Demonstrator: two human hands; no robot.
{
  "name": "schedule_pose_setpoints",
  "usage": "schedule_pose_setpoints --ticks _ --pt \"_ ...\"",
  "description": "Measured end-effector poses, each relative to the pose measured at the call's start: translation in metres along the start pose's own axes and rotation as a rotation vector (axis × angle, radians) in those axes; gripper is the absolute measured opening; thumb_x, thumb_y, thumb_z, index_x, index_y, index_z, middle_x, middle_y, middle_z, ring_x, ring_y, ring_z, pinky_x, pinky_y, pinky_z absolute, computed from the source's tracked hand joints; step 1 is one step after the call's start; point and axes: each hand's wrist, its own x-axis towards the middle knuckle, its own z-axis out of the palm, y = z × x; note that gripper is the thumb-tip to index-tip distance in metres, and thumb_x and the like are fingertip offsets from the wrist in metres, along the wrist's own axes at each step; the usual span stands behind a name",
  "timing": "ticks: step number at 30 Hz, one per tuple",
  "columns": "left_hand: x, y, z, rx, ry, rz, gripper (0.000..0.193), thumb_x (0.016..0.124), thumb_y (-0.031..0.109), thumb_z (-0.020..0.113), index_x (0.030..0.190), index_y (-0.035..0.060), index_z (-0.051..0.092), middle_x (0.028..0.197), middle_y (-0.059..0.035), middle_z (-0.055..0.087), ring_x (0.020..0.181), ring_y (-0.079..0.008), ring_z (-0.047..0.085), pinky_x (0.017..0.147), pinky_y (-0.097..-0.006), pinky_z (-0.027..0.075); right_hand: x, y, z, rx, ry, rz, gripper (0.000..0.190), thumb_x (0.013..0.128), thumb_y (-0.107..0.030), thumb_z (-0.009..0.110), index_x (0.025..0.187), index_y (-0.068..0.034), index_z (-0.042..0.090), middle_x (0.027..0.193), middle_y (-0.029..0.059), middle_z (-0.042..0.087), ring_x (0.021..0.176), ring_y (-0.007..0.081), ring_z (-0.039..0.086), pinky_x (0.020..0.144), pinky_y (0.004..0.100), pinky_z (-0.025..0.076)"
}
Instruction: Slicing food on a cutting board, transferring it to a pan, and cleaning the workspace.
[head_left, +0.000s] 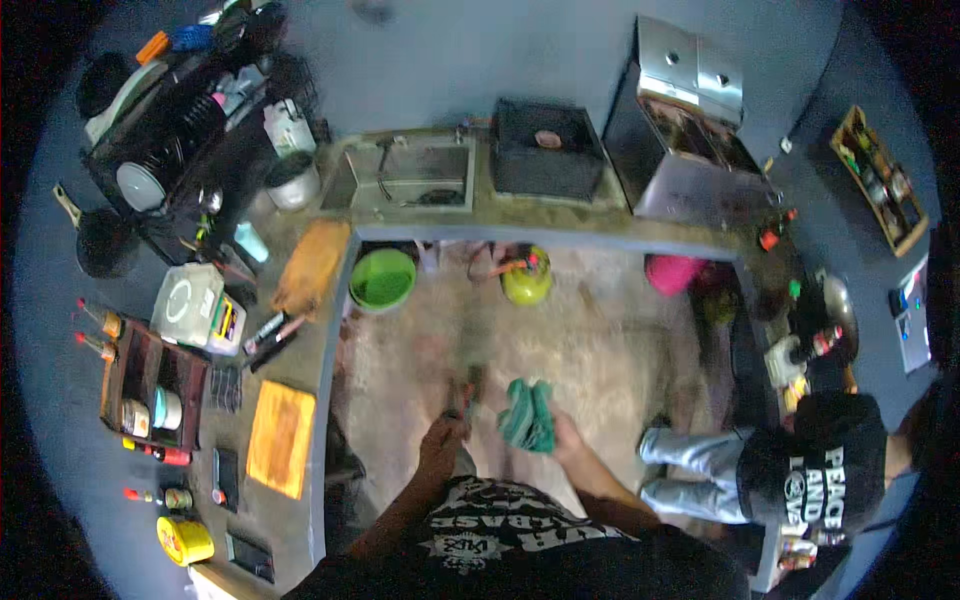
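A bunched green striped cloth is in my right hand, held in front of my body above the floor. My left hand is closed around a slim upright object, which shows dark with a bit of red and blue. Blur hides what exactly that object is. The two hands are apart, at about the same height, with the cloth not touching the slim object.
Left, wooden cutting boards lie on a concrete counter. Ahead are a sink, a gas stove and, below the counter, a green basin and a yellow-green gas cylinder. Another person stands at the right counter.
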Motion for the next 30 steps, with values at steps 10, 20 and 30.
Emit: schedule_pose_setpoints --ticks 10,20,30 --pt "0.234 0.038 -0.054 0.250 -0.298 -0.022 0.015 0.098 0.015 0.062 0.097 0.0006 0.062 0.097 -0.0148 0.057 0.090 -0.0263 0.060 0.080 -0.0365 0.048 0.152 -0.051 0.159 -0.174 0.077 -0.056 0.042 0.100 -0.037 0.062 0.124 -0.003 0.062 0.110 0.0079 0.071 0.093 0.0197 0.069 0.087 0.0371 0.057" --pt "0.376 0.020 0.040 0.342 -0.256 0.295 0.014 0.097 0.016 0.063 0.093 0.0038 0.068 0.100 -0.0177 0.061 0.098 -0.0297 0.062 0.087 -0.0408 0.047 0.233 -0.160 0.079 -0.132 0.570 -0.227 0.034 0.100 -0.035 0.060 0.110 -0.005 0.070 0.090 0.0056 0.071 0.076 0.0166 0.067 0.072 0.0285 0.055" --pt "0.517 0.080 0.179 0.689 -0.438 0.543 0.027 0.105 0.023 0.055 0.096 -0.0011 0.063 0.071 -0.0091 0.059 0.066 -0.0161 0.057 0.062 -0.0346 0.047 0.296 -0.325 0.038 -0.424 0.315 -0.478 0.036 0.101 -0.020 0.063 0.132 -0.004 0.055 0.121 0.0093 0.062 0.109 0.0194 0.057 0.094 0.0369 0.047"
